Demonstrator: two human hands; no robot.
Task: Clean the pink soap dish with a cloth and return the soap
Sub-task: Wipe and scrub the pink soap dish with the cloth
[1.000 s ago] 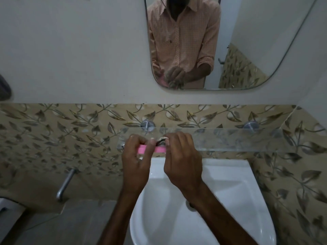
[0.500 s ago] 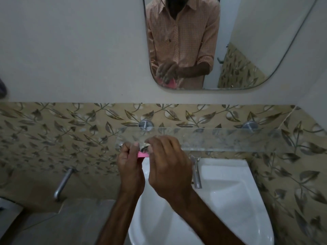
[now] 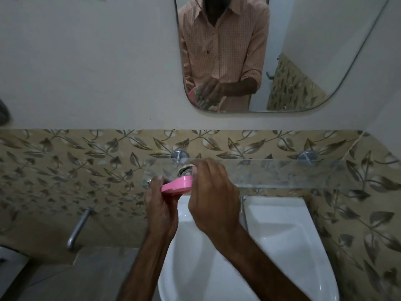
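The pink soap dish (image 3: 176,184) is held tilted above the white sink (image 3: 282,231), its underside toward me. My left hand (image 3: 160,209) grips its left end from below. My right hand (image 3: 213,196) curls over the dish's right end and pinches a patterned cloth (image 3: 185,170) against its top; only a small bunched part of the cloth shows above the dish. The mirror (image 3: 303,51) reflects both hands with the dish and cloth. No soap is visible.
A glass shelf (image 3: 282,173) on two metal brackets runs along the leaf-patterned tiles just behind the hands. A metal tap (image 3: 243,210) stands at the sink's back, partly behind my right wrist. Another metal spout (image 3: 77,229) juts from the wall at lower left.
The right hand with the cloth slid left across the dish, then back to its right end. The dish now tilts so more of its pink underside shows.
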